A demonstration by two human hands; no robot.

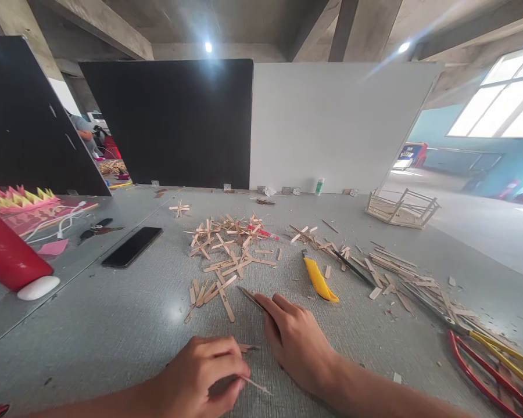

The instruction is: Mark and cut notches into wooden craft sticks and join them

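Observation:
My left hand [213, 371] is closed in a pinch on a thin pale wooden stick [256, 384], whose free end points right, low over the table. Behind its fingers a short wooden piece with a dark tip [249, 348] shows in part. My right hand [297, 337] rests on the table, fingers curled round a slim pointed tool [249, 296]; its tip points up and left, and the rest is hidden in the grip. Just ahead of both hands lie crossed craft sticks [224, 299]. A yellow utility knife [319, 280] lies right of the tool.
More craft sticks [235, 232] are heaped farther back. Red-and-yellow-handled shears [483, 342] and thin sticks [422, 278] lie at right, near a small stick frame [401, 210]. A phone [133, 247] and red bottle [11, 249] are at left. Upright panels [331, 122] bound the back.

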